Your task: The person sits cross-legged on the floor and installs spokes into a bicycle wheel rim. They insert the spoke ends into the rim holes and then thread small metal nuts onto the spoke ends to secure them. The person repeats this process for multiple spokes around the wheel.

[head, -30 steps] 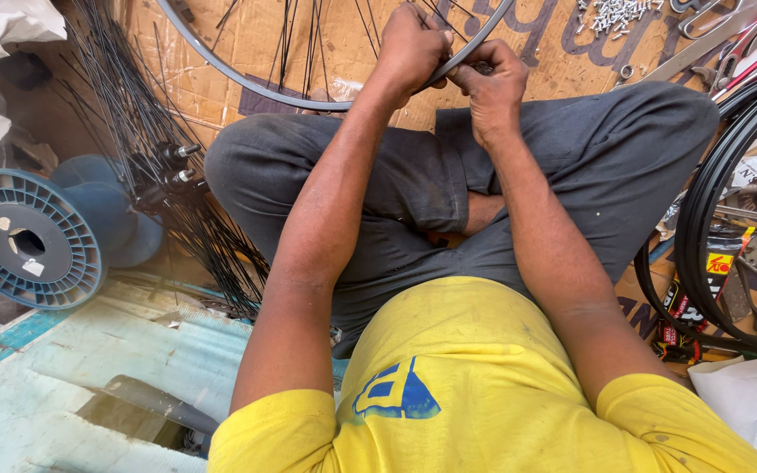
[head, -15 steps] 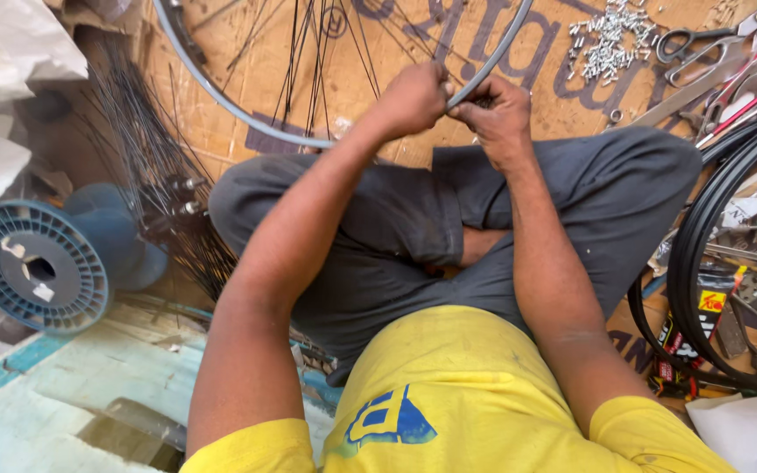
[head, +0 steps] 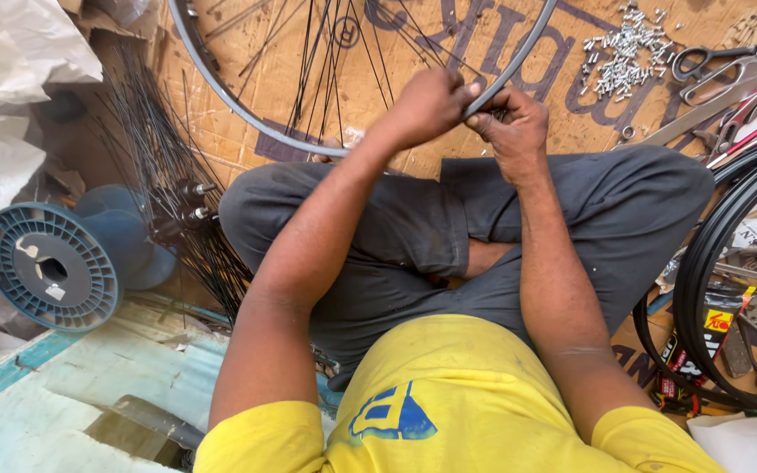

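Observation:
A grey bicycle wheel rim (head: 247,114) with thin black spokes lies over flattened cardboard in front of my crossed legs. My left hand (head: 429,105) grips the rim's near edge from above. Just to its right, my right hand (head: 510,131) has its fingers pinched together at the rim, where a spoke meets it; what the fingertips hold is too small to tell. A heap of small silver spoke nipples (head: 624,48) lies on the cardboard beyond my right hand.
A bundle of loose black spokes (head: 164,175) fans out at the left, beside a blue plastic spool (head: 50,267). Scissors (head: 711,61) and other tools lie at the top right. Black rims (head: 703,289) stand at the right. White sacking (head: 2,79) fills the top left.
The view has tipped downward, so the rim and both hands sit lower in the picture. Both hands stay at the same spot on the rim, fingers shifting slightly.

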